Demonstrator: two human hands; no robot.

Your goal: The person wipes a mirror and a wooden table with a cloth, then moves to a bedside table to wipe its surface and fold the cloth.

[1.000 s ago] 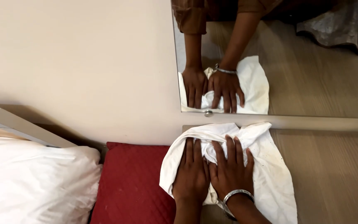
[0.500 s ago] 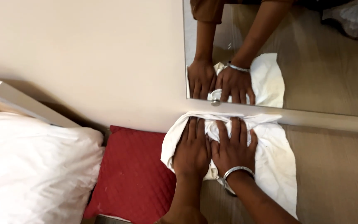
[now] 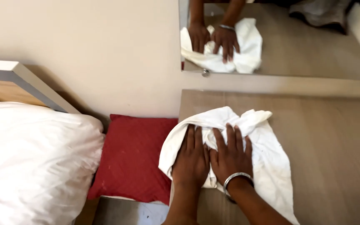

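A crumpled white cloth lies on a wooden table top that meets the wall. My left hand presses flat on the cloth's left part, fingers spread and pointing toward the wall. Beside it, touching it, my right hand presses on the bunched middle of the cloth; a metal bangle circles its wrist. The cloth's left edge hangs over the table's side. A wall mirror above the table reflects both hands and the cloth.
A red cushion lies left of the table, wedged against the wall. Further left is a bed with a white pillow or duvet and a wooden headboard. In the mirror a grey cloth heap shows on the floor.
Both hands have slid the cloth back from the wall toward me across the table top. The view has shifted, so the table and mirror sit further right.
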